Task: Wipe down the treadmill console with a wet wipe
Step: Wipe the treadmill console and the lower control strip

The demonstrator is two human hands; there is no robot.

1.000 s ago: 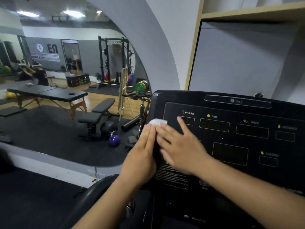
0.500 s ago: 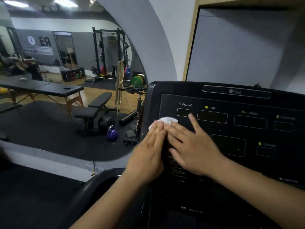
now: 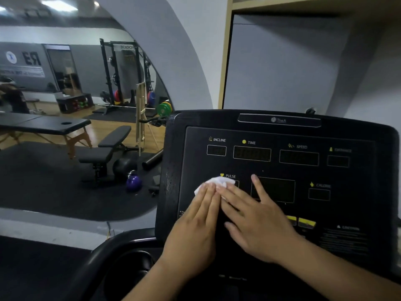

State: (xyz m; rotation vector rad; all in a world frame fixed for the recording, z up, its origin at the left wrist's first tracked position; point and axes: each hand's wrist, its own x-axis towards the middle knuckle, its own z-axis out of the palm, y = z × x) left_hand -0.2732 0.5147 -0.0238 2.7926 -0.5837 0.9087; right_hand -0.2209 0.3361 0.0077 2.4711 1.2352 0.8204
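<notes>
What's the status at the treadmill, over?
Left hand and right hand flat, both pressing wet wipe. Wipe on console, just under PULSE label. Nothing in the way.

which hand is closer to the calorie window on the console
Right. The right hand lies lower left of the calorie window; the left hand sits farther left, beside it.

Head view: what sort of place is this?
A gym, most likely: a treadmill console up front, with a squat rack, weight bench and purple kettlebell visible to the left.
</notes>
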